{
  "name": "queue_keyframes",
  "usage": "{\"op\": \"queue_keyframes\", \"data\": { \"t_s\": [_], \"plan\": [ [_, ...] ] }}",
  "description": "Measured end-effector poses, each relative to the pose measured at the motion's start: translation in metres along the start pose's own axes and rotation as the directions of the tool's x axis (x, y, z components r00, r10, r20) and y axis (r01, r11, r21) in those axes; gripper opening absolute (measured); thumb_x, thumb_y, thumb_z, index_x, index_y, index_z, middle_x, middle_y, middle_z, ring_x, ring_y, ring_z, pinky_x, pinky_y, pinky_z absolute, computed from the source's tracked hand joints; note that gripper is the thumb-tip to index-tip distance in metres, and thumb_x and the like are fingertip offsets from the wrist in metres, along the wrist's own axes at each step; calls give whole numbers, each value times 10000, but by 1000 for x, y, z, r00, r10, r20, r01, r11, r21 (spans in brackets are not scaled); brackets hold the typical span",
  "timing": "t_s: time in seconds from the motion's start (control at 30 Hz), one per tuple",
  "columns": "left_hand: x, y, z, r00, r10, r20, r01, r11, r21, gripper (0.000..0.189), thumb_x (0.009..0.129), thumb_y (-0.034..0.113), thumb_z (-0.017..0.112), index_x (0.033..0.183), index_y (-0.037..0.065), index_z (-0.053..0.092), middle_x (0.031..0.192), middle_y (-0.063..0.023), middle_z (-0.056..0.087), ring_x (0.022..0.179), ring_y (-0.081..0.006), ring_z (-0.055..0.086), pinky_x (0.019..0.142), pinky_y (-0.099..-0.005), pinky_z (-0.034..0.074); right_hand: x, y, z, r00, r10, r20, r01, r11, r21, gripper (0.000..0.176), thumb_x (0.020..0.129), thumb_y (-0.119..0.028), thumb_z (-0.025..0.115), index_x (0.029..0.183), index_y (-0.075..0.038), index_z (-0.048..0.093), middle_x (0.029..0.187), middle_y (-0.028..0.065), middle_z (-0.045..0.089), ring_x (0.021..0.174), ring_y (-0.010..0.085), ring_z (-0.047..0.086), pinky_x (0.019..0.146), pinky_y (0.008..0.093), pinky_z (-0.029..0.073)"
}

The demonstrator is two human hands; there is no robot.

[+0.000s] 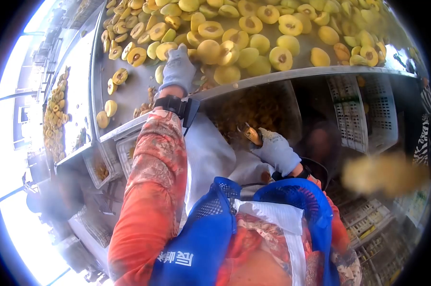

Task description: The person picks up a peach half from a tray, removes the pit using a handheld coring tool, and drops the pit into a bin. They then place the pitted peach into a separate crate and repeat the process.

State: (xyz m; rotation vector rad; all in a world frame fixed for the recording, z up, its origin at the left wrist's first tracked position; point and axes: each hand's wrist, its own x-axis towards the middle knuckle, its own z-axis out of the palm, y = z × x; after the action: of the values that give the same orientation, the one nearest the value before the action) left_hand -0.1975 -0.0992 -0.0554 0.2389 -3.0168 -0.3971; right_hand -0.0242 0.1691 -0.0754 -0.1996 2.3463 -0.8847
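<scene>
My left hand (178, 69), in a pale grey-blue glove, reaches over the metal table's near edge. Its fingers stretch forward against or just beside a halved yellow peach (165, 50); whether they touch it I cannot make out. Lower and to the right, my right hand (278, 153), also gloved, is closed around a small hand tool (251, 135) with a yellowish-brown body and narrow prongs at its tip. Many peach halves cover the table, several showing the brown stone or hollow, such as one peach half (290, 25) further back.
The metal table's rim (311, 74) runs across in front of me. Below it sits a bin of brownish bits (249, 107). White plastic crates (349, 114) stand at the right, and another crate (98, 164) is under the table at left. A blurred yellowish blob (384, 175) obscures part of the right side.
</scene>
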Motion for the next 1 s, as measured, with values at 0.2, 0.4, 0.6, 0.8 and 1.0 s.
{"op": "queue_keyframes", "data": {
  "t_s": [0.2, 0.4, 0.6, 0.8, 1.0],
  "plan": [
    [-37, -25, -28, 982, -120, 148, 177, 290, -940, 478, 805, 138, 703, 1242, 32, 542, 1160, -140, 613, 1056, -280, 609, 767, -387, 570, -2, -33, -21, 995, -75, -59, 80, 994, 79, 373, 787, -364, 660, 1002, -66, 601, 884, 203, 665, 872, 392, 632, 782, 462, 494],
    [-110, -16, -48, 917, 96, 386, 382, -481, -789, 643, 856, 460, 621, 1329, 50, 474, 1223, -159, 575, 1103, -310, 582, 929, -441, 477, 4, -72, -21, 902, -328, -282, 332, 943, -38, 332, 777, -321, 691, 958, -69, 574, 837, 201, 647, 823, 401, 621, 723, 470, 491],
    [-162, 15, -50, 934, 210, -290, -354, 664, -659, 338, 874, 111, 585, 1182, -27, 560, 1135, -140, 621, 1008, -220, 588, 900, -323, 464, 2, -87, -20, 922, -333, -195, 314, 941, -124, 398, 781, -333, 700, 1053, -70, 576, 891, 210, 653, 854, 403, 625, 740, 467, 498],
    [-171, 43, -66, 979, 3, -202, -178, 478, -860, 262, 960, 157, 510, 1076, -18, 667, 1038, -96, 677, 961, -146, 590, 853, -268, 463, -6, -83, 4, 927, -275, -255, 277, 960, -31, 353, 815, -325, 674, 1054, -78, 593, 908, 206, 657, 873, 403, 620, 752, 453, 501],
    [-183, 45, -54, 994, 73, -87, -111, 484, -868, 244, 946, 156, 534, 1034, -14, 684, 1007, -81, 697, 899, -131, 623, 811, -261, 483, -12, -69, -2, 969, -244, -35, 245, 968, 54, 304, 835, -291, 678, 1031, -72, 598, 814, 149, 661, 654, 272, 645, 594, 373, 502]
  ]
}}
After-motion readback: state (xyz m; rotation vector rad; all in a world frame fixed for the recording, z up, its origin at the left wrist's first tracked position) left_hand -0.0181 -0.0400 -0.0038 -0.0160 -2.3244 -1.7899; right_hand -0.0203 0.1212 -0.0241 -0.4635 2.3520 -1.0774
